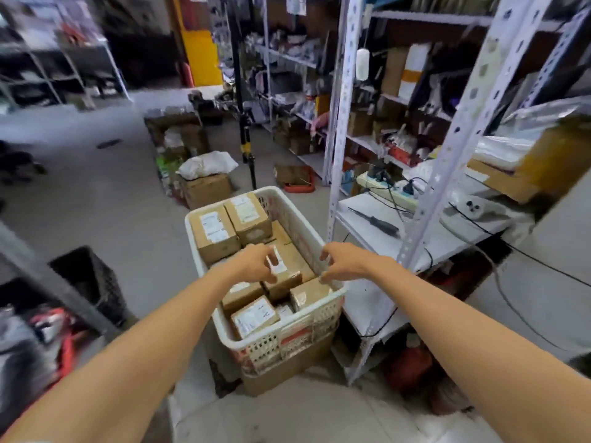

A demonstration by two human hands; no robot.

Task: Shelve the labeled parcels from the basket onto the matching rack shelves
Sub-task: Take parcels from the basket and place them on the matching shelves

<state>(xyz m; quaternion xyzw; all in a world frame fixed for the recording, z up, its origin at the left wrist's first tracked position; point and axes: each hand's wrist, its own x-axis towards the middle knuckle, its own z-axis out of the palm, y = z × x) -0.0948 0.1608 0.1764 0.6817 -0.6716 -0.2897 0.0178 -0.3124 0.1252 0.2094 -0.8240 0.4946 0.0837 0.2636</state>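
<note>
A white plastic basket [289,338] stands on a cardboard box on the floor, filled with several brown parcels bearing white labels. My left hand [254,263] hovers over the middle parcel [289,268], fingers curled loosely at its label, holding nothing that I can see. My right hand [343,262] hangs over the basket's right rim, fingers bent downward and spread, empty. Two labeled parcels [230,227] sit at the basket's far end and one [254,316] at the near end. The white metal rack [428,199] rises just right of the basket.
The rack's low shelf [377,241] holds a screwdriver, a power strip and cables. More racks with goods line the back right. Cardboard boxes [204,187] and a tripod pole stand beyond the basket. A black crate [89,279] sits at left.
</note>
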